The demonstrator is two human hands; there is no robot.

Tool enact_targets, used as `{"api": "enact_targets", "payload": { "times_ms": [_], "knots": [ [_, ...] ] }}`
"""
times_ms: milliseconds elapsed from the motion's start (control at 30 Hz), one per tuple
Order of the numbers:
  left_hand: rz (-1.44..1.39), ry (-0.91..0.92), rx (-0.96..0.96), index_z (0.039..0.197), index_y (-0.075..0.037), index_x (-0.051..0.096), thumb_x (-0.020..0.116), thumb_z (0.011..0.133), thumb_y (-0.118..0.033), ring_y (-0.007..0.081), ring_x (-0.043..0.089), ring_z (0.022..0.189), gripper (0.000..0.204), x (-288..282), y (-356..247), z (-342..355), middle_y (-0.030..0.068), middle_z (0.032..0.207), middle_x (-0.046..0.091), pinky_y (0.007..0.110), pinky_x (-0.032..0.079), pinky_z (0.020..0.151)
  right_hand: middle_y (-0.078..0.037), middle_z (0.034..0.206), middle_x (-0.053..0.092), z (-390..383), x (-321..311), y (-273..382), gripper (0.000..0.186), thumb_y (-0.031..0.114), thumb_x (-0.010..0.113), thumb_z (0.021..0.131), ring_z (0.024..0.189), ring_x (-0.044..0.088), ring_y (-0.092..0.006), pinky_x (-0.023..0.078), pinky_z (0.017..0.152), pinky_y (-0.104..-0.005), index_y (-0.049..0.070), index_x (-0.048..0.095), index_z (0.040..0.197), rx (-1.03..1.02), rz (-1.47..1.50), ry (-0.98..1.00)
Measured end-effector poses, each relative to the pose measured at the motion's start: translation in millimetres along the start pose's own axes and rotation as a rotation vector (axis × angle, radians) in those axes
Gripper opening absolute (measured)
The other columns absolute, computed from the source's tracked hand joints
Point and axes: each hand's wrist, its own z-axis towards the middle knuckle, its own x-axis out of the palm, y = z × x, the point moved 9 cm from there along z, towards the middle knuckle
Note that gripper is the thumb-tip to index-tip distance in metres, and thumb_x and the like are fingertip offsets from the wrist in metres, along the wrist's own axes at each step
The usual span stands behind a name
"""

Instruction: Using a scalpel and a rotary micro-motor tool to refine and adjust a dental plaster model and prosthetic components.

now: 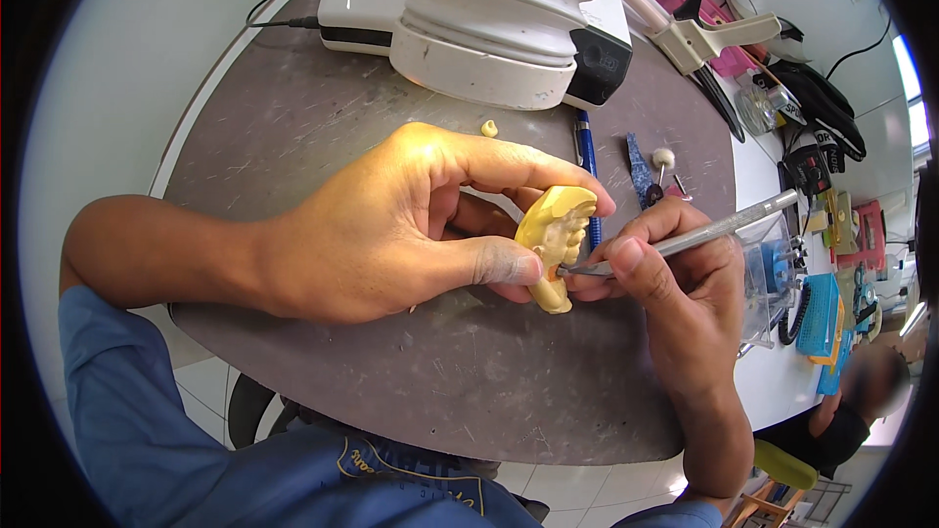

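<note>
My left hand grips a yellow plaster dental cast between thumb and fingers, its row of teeth facing right. In my right hand is a slim silver metal-handled instrument, held like a pen, its narrow tip at a small orange patch low on the cast. A blue pen lies behind the cast, and a small cream-coloured piece sits above my left hand. A blue-speckled tool and a white polishing wheel lie farther right on the grey desk.
A white machine with a ribbed hose stands at the back. To the right are a white holder, a clear box and blue baskets. Another person in dark clothing sits at the far right.
</note>
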Motion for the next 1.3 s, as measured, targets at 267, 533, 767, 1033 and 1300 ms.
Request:
{"api": "enact_targets", "payload": {
  "times_ms": [267, 533, 767, 1033, 1300],
  "knots": [
    [-0.014, 0.000, -0.074, 0.145, 0.000, 0.037, 0.053, 0.096, -0.003, 0.0191, 0.063, 0.107, 0.052, -1.5, 1.6, -1.9, 0.0156, 0.123, 0.060, 0.031, 0.055, 0.089, -0.016, 0.086, 0.069, -7.9, 8.3, 16.7, 0.025, 0.019, 0.068, 0.092, 0.081, 0.069, -0.0192, 0.057, 0.076, -0.0309, -0.004, 0.058, 0.092, -0.203, -0.256, 0.070],
    [0.059, 0.027, -0.043, 0.147, 0.000, 0.034, 0.049, 0.096, -0.001, 0.0161, 0.061, 0.105, 0.053, 0.2, 2.4, 0.0, 0.0139, 0.124, 0.058, 0.031, 0.052, 0.093, -0.015, 0.086, 0.069, -8.9, 11.5, 23.2, 0.025, 0.018, 0.068, 0.092, 0.078, 0.070, -0.0200, 0.058, 0.074, -0.0302, -0.004, 0.058, 0.091, -0.256, -0.383, 0.123],
    [0.046, 0.001, -0.038, 0.148, 0.001, 0.032, 0.048, 0.098, -0.003, 0.0156, 0.059, 0.108, 0.053, -3.4, 3.0, -2.1, 0.0129, 0.126, 0.057, 0.031, 0.051, 0.095, -0.011, 0.088, 0.069, -5.9, 10.2, 10.3, 0.011, 0.003, 0.069, 0.089, 0.082, 0.067, -0.0125, 0.053, 0.073, -0.0232, -0.005, 0.064, 0.094, -0.110, -0.065, 0.050],
    [-0.063, -0.008, -0.090, 0.148, 0.001, 0.032, 0.050, 0.099, -0.007, 0.0152, 0.063, 0.097, 0.053, -1.5, 3.7, -2.2, 0.0133, 0.119, 0.059, 0.029, 0.054, 0.084, -0.016, 0.087, 0.069, -14.2, 10.8, 28.0, 0.023, 0.014, 0.071, 0.089, 0.076, 0.070, -0.0183, 0.058, 0.068, -0.0263, -0.004, 0.058, 0.095, -0.377, -0.418, 0.053],
    [-0.048, -0.077, -0.035, 0.136, 0.004, 0.042, 0.058, 0.095, -0.006, 0.0170, 0.065, 0.095, 0.046, -4.5, 0.1, -1.8, 0.0128, 0.116, 0.058, 0.030, 0.058, 0.081, -0.012, 0.082, 0.070, -8.4, 4.1, 13.1, 0.012, 0.004, 0.070, 0.089, 0.073, 0.067, -0.0138, 0.055, 0.067, -0.0240, -0.005, 0.063, 0.094, -0.148, -0.160, -0.037]
  ]
}}
